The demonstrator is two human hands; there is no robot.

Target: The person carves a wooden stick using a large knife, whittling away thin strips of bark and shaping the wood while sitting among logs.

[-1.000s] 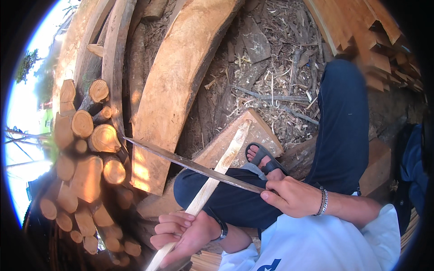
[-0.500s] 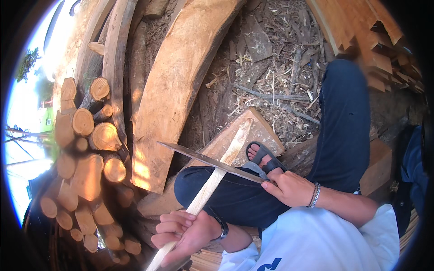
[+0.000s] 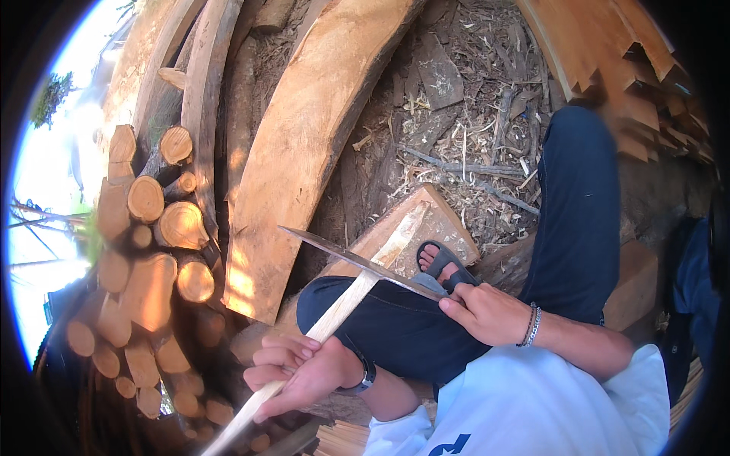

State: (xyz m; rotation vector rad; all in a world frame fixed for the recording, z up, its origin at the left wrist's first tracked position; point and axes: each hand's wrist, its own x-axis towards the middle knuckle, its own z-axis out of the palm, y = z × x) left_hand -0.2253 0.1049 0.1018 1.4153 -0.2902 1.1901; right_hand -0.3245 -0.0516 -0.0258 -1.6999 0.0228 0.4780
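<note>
A long pale wooden stick [image 3: 342, 308] slants from the lower left up to the middle, its far end over a thick wooden block [image 3: 449, 213]. My left hand [image 3: 308, 376] is closed round its lower part, palm partly upward. A long, thin blade, like a machete [image 3: 334, 249], crosses the stick and touches it around mid-length. My right hand [image 3: 487, 311] is closed on the blade's near end; the handle is hidden in the fingers. Beyond the blade the stick looks rougher and darker; on my side it is paler and smoother.
A wide curved plank [image 3: 296, 137] lies beyond my hands. Cut logs [image 3: 182, 226] are stacked at left, and sawn boards [image 3: 601, 53] at far right. Shavings and bark [image 3: 479, 121] cover the ground. My sandalled foot [image 3: 441, 266] is close to the blade and the block.
My left hand has shifted slightly up and left, and the stick's near end has swung left. The blade tip has moved a little up and right. Both hands keep their holds.
</note>
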